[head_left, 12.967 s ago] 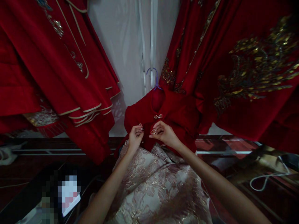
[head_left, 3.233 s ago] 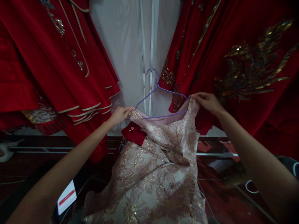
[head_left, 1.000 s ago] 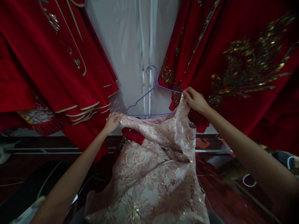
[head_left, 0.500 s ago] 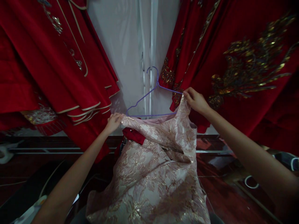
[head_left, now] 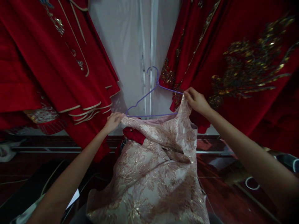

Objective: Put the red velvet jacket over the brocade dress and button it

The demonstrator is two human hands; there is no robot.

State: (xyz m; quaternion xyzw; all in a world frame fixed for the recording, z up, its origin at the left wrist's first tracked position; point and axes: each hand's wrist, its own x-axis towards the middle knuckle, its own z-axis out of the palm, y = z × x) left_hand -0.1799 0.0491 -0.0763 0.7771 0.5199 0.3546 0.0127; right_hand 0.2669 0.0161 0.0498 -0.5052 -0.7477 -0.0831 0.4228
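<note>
Pink brocade figured with gold makes up the dress, which is held by its 2 shoulders at the hanger and falls from there toward the body; by what its lower part is borne cannot be told. The hanger's lower edge shows along the neckline, and a red cloth is half covered by the bodice.

By the left hand the left strap is pinched just beside the hanger's left tip, which is left bare. By the right hand the right strap is nipped between thumb and fingertips against the hanger's right arm, whose end is hidden there. Both grips are closed lightly.

For good handling, the straps are probably best gripped at the seam, so that the gold threads are not rubbed. The pull should be kept gentle and level, since so thin a hanger could easily be swung or tipped.

Both forearms are stretched forward and spread into a V, with the right wrist raised above the left and the left palm turned down. If the left were lifted to match, less slant would likely be put on the neckline.
</note>
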